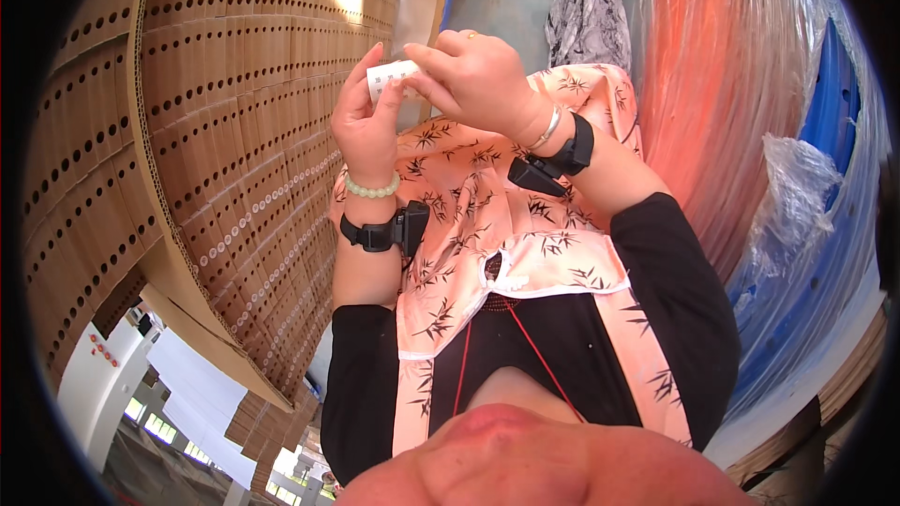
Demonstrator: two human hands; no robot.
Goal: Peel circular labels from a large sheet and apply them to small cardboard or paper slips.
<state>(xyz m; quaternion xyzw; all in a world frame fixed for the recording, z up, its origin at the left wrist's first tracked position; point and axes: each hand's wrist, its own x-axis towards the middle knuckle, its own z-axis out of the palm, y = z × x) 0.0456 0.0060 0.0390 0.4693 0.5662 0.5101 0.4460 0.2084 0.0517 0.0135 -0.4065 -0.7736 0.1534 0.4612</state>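
Observation:
My left hand (364,122) and my right hand (476,75) are raised together in front of my chest. Between them they pinch a small white paper slip (389,75). The left fingers hold its left end and the right fingers cover its right end. The left wrist carries a pale green bead bracelet and a black band. On the right wrist are a silver bangle and a black band, and a ring shows on one right finger. Below the hands is my peach-coloured patterned top over black sleeves.
A tall stack of brown perforated cardboard sheets (216,131) fills the left side, close to my left hand. On the right stand orange (712,84) and blue (806,253) materials wrapped in clear plastic. A leg in patterned fabric (589,14) and a grey floor are beyond the hands.

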